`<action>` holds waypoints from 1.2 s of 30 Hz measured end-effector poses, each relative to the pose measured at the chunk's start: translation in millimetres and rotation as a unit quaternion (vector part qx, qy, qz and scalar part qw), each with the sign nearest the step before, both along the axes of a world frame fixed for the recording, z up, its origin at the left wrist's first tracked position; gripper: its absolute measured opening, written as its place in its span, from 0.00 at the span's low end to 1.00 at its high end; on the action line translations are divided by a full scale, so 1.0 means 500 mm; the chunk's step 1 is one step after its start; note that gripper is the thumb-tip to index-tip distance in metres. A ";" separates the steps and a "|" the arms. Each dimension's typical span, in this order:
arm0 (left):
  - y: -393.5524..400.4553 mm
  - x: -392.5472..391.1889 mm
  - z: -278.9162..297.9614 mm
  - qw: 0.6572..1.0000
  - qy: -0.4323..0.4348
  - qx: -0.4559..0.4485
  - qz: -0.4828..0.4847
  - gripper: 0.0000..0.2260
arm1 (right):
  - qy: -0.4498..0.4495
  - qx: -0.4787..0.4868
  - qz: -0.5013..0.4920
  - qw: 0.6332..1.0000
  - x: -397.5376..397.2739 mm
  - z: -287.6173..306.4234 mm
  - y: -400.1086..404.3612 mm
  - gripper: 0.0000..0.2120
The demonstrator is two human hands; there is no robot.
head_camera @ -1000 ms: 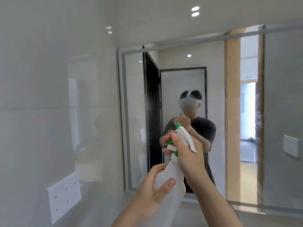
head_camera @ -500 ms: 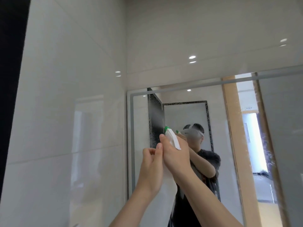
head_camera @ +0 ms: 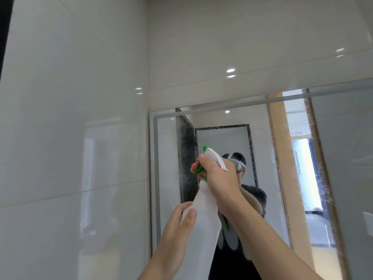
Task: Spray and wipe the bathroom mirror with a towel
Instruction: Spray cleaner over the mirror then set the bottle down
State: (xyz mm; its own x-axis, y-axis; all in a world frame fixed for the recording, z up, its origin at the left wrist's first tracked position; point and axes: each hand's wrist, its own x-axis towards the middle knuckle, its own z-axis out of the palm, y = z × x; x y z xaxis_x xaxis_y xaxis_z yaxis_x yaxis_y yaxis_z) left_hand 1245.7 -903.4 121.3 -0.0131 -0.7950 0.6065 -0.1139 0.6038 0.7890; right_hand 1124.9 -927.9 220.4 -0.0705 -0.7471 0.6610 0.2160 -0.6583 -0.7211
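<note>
A white spray bottle [head_camera: 203,219] with a green and white trigger head is held up in front of the bathroom mirror [head_camera: 262,158], nozzle towards the glass. My right hand [head_camera: 218,178] grips the bottle's neck, fingers curled over the green trigger. My left hand [head_camera: 177,229] holds the lower body of the bottle from the left, thumb across it. Fine spray droplets speckle the mirror's upper left part and a strip further right. No towel is in view.
Glossy pale wall tiles [head_camera: 70,138] fill the left side and the band above the mirror. The mirror's frosted frame [head_camera: 155,178] runs along its left and top edges. The glass reflects a person, a dark door frame and a lit doorway.
The view has stayed tilted up at the mirror's top. My left hand has slid down from the bottle's neck to its body. More droplets show on the glass.
</note>
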 end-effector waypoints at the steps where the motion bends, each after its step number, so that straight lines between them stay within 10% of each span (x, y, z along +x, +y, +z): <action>1: -0.006 0.001 -0.006 1.000 -0.006 0.002 0.010 0.28 | -0.001 0.004 0.006 1.000 0.000 0.010 0.000 0.16; 22: -0.011 0.007 -0.005 0.990 0.083 -0.069 0.090 0.19 | 0.010 0.009 -0.058 0.998 -0.115 0.009 0.053 0.15; 36: 0.043 -0.053 0.032 0.984 0.142 -0.105 -0.021 0.21 | 0.044 0.011 -0.176 0.983 -0.233 -0.077 0.121 0.16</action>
State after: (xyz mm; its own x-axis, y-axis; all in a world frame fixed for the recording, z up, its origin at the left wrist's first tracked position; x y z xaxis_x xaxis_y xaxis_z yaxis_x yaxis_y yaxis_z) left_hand 1219.0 -881.8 137.5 0.1499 -0.6545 0.7411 0.1212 0.7561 0.6432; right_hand 1008.2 -867.3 181.9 -0.2703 -0.7006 0.6604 -0.0852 -0.6658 -0.7412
